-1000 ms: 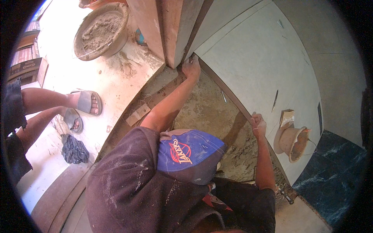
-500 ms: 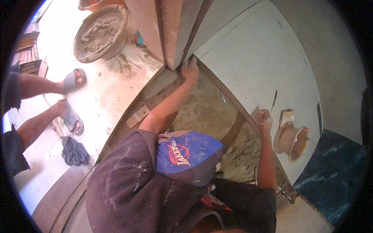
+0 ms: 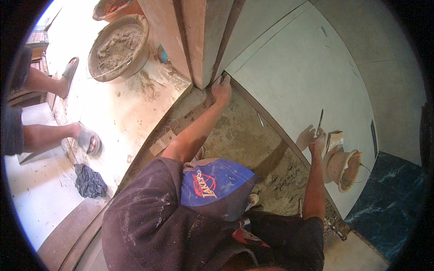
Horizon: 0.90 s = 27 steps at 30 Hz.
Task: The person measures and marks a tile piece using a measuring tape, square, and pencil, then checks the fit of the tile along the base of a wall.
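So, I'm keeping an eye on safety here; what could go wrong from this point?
The right fingers are close to the small bucket, so a sideways sweep might knock it. The left fingers, at the pale slab's corner beside the post, could get pinched if the slab shifted. A bystander's sandalled foot, near the black plastic bag, might slip on it.

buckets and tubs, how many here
3: a mix-filled bucket at upper left, an orange tub above it, a small bucket by the right hand; others may be hidden.
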Available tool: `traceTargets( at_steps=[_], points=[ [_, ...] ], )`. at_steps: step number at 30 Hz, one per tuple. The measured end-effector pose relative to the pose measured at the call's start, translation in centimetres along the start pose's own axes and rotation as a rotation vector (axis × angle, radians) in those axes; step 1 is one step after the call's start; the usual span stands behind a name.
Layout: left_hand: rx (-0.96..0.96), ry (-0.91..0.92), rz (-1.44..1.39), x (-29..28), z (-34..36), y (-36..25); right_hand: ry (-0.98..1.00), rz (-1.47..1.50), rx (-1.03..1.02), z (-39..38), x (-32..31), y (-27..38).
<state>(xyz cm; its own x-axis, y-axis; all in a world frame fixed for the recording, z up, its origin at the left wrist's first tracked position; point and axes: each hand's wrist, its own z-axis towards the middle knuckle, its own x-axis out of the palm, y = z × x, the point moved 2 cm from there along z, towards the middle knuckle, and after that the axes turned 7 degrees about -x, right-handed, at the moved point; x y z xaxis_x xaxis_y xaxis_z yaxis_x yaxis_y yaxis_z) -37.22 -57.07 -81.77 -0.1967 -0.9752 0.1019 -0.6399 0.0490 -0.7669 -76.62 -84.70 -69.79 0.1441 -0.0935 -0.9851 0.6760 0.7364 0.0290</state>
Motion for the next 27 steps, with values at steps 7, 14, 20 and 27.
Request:
traceTargets(
  at_steps=[7,14,20,27],
  points=[
    [0.045,-0.018,0.045,-0.1,0.4,0.0,0.016,-0.01,-0.015,0.8,0.8,-3.1],
    [0.125,-0.064,0.072,-1.1,2.0,1.1,0.099,0.045,0.169,1.1,0.9,-1.3],
    [0.267,-0.006,-0.045,-1.5,4.4,2.7,-0.008,-0.034,0.064,2.3,1.6,-3.5],
    [0.071,-0.065,-0.13,-1.3,0.9,-0.5,-0.039,0.036,0.152,1.6,1.6,-3.1]
  ],
)
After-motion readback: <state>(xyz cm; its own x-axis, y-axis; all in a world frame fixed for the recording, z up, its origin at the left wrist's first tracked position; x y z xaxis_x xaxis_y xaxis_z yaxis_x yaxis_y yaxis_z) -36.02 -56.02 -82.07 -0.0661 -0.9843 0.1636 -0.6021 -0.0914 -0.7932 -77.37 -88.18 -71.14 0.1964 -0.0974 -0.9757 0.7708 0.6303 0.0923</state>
